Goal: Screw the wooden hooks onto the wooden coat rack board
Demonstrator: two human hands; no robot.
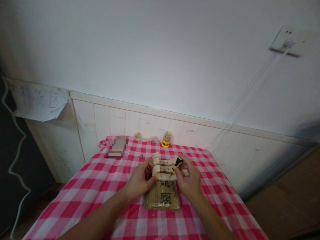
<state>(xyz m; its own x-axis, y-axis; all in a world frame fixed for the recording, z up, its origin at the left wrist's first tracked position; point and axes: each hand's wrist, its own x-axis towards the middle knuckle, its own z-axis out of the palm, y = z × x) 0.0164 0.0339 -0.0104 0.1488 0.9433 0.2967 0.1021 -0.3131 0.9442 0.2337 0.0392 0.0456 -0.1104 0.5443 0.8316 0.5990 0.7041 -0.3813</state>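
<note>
Brown parcel [151, 201] (dark printed characters [165, 198]) beneath curved wooden pieces [165, 177].

A single camera is sitting on the person's head, looking forward and down over the checkered tabletop [100, 200] from fairly close, while its view is also reaching the wall [160, 60] behind and the wall socket [287, 41].

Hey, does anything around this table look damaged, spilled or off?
The white wall paneling has brownish marks, like scuffs or chips, and the paper at far left has an uneven lower edge. I see no spill on the checked tablecloth.
</note>
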